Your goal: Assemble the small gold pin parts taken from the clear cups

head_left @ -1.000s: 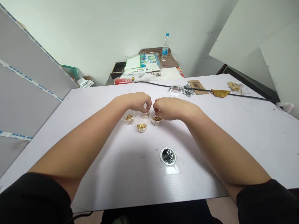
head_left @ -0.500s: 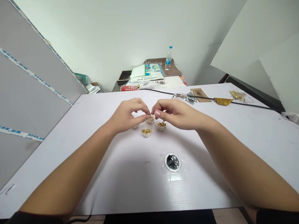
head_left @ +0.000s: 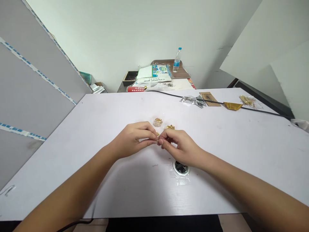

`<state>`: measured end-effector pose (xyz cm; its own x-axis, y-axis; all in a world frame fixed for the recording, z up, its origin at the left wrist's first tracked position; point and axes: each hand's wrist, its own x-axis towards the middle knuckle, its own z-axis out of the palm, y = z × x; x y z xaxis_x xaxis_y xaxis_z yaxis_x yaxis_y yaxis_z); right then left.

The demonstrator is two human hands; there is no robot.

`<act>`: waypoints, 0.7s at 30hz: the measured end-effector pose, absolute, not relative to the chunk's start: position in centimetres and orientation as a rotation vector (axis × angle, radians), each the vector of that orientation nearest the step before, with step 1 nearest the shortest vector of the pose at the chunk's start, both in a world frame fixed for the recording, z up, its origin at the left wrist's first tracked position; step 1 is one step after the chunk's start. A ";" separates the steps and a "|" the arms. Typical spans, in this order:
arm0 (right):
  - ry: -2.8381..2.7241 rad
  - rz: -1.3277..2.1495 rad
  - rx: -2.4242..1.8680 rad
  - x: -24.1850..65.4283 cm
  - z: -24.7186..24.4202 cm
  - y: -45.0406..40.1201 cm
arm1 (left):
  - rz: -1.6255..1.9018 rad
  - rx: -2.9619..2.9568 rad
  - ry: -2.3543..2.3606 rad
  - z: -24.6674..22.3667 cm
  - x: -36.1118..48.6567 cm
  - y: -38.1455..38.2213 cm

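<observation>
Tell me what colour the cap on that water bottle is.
The cap is blue, seen best in the head view.

left grip (head_left: 132, 138) and right grip (head_left: 182, 146): drawn nearer body | far cup (head_left: 158, 122): uncovered | black disc (head_left: 181, 168): partly hidden

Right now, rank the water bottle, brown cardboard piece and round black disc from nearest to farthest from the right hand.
1. Round black disc, partly hidden by the right hand.
2. Brown cardboard piece, right of the hand, near the table's far edge.
3. Water bottle, beyond the table.
</observation>
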<state>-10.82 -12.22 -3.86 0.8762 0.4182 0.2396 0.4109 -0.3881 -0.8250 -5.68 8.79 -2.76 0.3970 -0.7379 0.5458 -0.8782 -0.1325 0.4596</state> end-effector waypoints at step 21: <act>-0.901 -0.145 -1.789 -12.6 -7.2 -11.5 | -0.035 1.490 -1.230 -6.3 -8.4 7.7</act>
